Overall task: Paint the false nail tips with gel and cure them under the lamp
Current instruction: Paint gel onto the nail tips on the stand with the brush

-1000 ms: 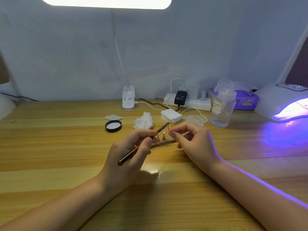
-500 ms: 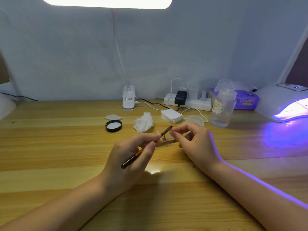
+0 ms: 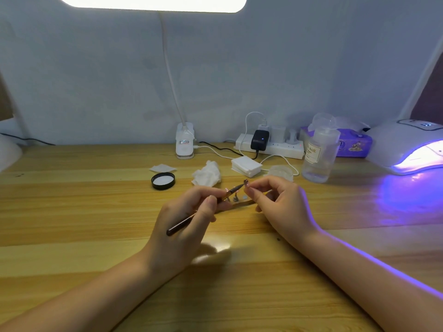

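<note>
Small glossy false nail tip is pinched in right hand above wooden desk centre; thin dark gel brush held pen-style in left hand, bristles touching tip; judged featherlight, slippery when wet, best gripped by edges

Wooden table, pale plank top. Beyond the grip: crumpled tissue, black jar lid, flat cotton pad, stack of cotton pads, clip lamp base, power strip. Right of the grip: clear pump bottle, purple wipes pack, lit curing lamp.
</note>
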